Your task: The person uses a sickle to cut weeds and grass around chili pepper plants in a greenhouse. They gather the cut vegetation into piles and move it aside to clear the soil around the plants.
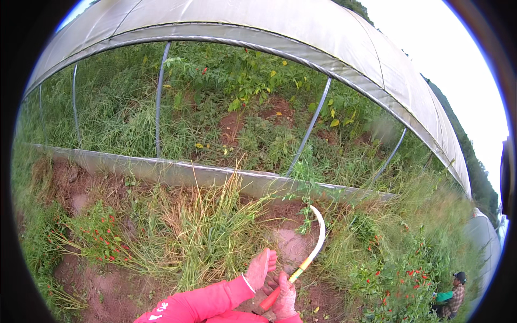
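Note:
My right hand is closed on the red handle of a sickle at the lower middle. The tool's curved, pale blade points up, with its tip beside a leafy green weed. My left hand is just left of the handle, palm turned to the right, fingers extended and seemingly holding nothing. Both arms wear bright pink sleeves. Left of my hands lies a heap of long green and dry grass.
A plastic-covered greenhouse with metal posts and a low grey edging sheet stands ahead. Pepper plants with red fruit grow at left and right. A person is at the lower right. Bare wet soil shows below.

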A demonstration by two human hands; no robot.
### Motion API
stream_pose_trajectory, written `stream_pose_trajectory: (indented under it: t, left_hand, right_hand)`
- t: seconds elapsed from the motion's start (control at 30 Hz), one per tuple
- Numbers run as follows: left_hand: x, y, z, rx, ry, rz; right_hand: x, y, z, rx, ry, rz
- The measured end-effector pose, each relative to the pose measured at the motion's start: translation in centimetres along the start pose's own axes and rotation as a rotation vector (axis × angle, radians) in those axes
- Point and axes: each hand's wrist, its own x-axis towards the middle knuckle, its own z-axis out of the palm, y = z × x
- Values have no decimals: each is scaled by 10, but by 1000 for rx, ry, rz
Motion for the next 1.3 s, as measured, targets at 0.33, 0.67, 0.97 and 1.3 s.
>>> stream_pose_trajectory:
  t: [0.33,0.67,0.97,1.3]
  left_hand:
    - [-41,-50,29,101,-378,-169]
    - [-38,-70,-3,191,-285,-380]
    - [-29,-57,-13,-9,22,-356]
    - [17,-66,-51,-63,75,-209]
  right_hand:
    - [46,17,-43,-86,49,-263]
    - [61,66,-50,-248,186,-50]
    - [44,32,-55,-208,108,-216]
    - [-15,37,-11,-329,-215,-103]
